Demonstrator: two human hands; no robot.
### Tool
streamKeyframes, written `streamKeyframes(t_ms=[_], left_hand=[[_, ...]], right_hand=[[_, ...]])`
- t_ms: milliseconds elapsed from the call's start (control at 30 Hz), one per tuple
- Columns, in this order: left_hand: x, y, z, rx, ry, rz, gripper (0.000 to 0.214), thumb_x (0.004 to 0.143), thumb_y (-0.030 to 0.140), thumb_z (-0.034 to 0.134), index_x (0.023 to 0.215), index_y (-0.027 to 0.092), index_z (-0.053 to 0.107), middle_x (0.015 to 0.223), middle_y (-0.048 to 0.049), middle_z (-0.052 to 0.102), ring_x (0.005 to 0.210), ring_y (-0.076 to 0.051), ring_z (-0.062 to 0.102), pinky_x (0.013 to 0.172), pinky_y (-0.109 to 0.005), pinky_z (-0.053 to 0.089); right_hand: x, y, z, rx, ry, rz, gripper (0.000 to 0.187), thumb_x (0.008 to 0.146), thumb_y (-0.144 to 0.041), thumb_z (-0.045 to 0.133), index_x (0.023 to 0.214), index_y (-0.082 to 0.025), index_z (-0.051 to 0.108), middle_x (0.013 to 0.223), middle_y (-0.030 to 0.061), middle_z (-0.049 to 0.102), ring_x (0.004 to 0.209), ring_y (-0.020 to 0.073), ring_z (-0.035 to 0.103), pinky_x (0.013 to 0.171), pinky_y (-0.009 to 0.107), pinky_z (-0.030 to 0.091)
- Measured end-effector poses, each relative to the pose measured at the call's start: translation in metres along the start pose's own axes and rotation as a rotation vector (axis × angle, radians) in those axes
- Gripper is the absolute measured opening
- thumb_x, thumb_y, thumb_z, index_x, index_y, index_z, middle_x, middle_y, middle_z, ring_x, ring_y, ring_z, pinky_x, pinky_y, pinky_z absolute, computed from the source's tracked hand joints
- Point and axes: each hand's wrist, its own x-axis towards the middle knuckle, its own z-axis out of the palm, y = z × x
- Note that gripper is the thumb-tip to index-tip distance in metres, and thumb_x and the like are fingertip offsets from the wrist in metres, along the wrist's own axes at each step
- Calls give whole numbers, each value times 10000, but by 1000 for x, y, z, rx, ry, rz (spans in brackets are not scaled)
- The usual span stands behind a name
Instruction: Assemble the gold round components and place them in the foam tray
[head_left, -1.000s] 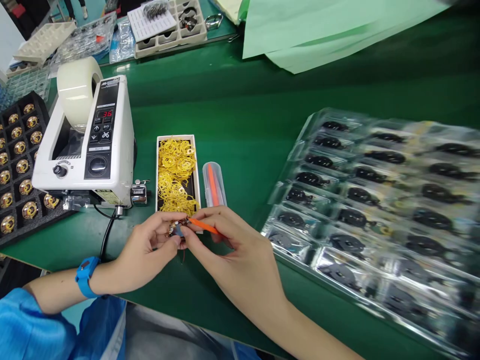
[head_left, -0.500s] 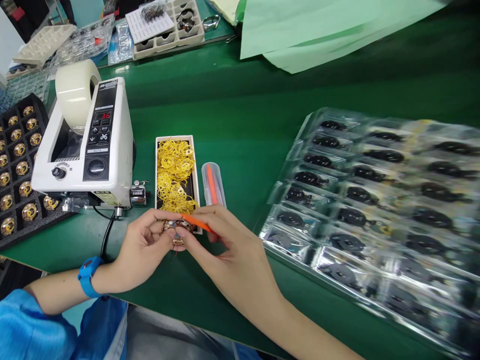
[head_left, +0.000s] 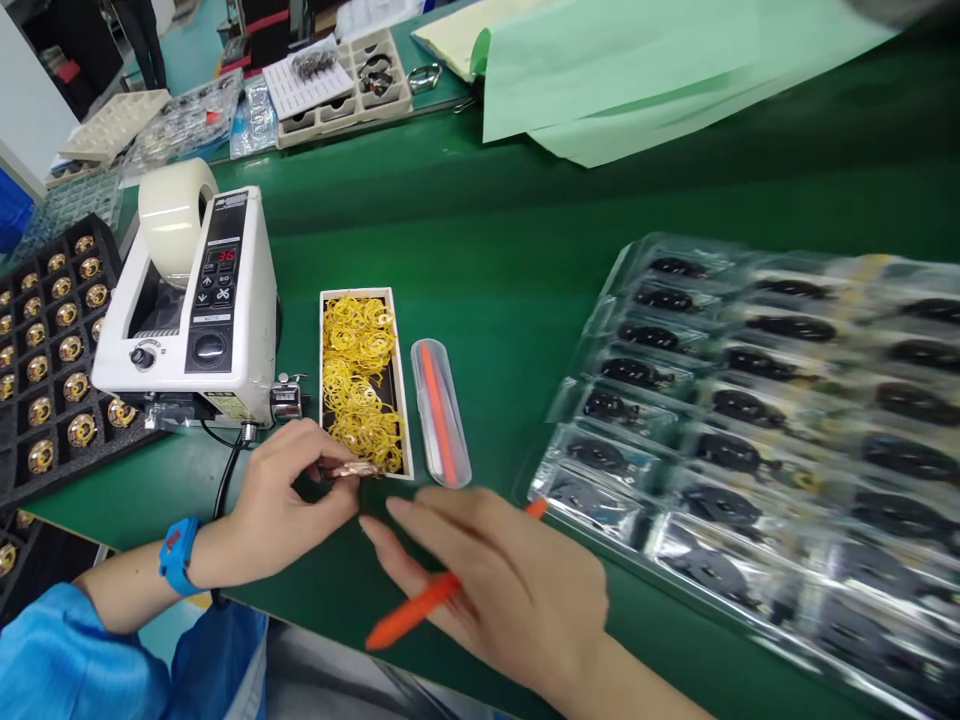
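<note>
My left hand, with a blue band at the wrist, pinches a small gold-coloured round part between thumb and fingers. The part is seen nearly edge-on, over the near end of a white box of yellow ring-shaped pieces. My right hand is just right of it, blurred, its thumb and index finger apart from the part. An orange pen-shaped tool runs through the right hand, held by the curled fingers. Beside the box lies a clear case with a similar orange stick inside.
A white tape dispenser stands on the left. Behind it is a black foam tray of gold round parts. Clear blister trays with black parts cover the right side. Green sheets and a beige tray lie at the back.
My right hand has let go of the gold-coloured part and moved right and down, the orange tool swinging to point down-left. My left hand keeps the part, now turned edge-on. The view has shifted slightly.
</note>
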Motion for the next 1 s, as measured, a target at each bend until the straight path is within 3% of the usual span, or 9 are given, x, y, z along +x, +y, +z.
streamKeyframes(t_ms=[133, 233, 367, 500, 700, 1000], left_hand=[[3, -2, 4, -385, -65, -478, 153, 719, 210, 653, 704, 179, 504, 640, 16, 611, 597, -109, 582, 530, -207, 432], [2, -1, 6, -663, -152, -633, 349, 676, 365, 761, 755, 186, 472, 581, 46, 591, 510, -97, 580, 467, -185, 445], [-2, 3, 9, -786, -193, -623, 459, 691, 499, 765, 910, 166, 538, 620, 34, 623, 522, -97, 614, 513, -200, 516], [-10, 5, 11, -735, -159, -590, 385, 761, 423, 732, 992, 163, 567, 643, 18, 655, 569, -112, 651, 556, -200, 537], [-17, 0, 16, -682, -139, -537, 277, 826, 273, 655, 1073, 173, 577, 660, 23, 657, 591, -114, 673, 630, -219, 567], [-21, -1, 16, -570, -149, -487, 227, 847, 245, 604, 1058, 163, 597, 669, 7, 669, 634, -132, 684, 661, -240, 578]], right_hand=[[-2, -6, -3, -75, -4, -163, 181, 924, -101, 534, 841, -203, 659, 613, 1, 687, 449, 101, 521, 444, 251, 377], [-1, -3, 3, -159, 36, -103, 175, 912, -100, 554, 866, -190, 697, 698, 38, 729, 483, 115, 548, 452, 253, 390], [1, 5, 10, -203, 7, 28, 131, 898, -111, 567, 907, -189, 672, 796, 70, 746, 489, 119, 557, 427, 243, 403], [0, 8, 11, -37, -21, 72, 100, 902, -112, 573, 958, -182, 618, 795, 72, 738, 638, 155, 666, 540, 247, 511], [-4, 11, 11, -37, -25, -41, 128, 880, -76, 593, 989, -140, 606, 780, 120, 745, 615, 174, 659, 560, 278, 519], [-5, 19, 10, -30, -64, -137, 111, 940, -129, 523, 942, -178, 623, 768, 96, 747, 576, 159, 652, 526, 270, 514]])
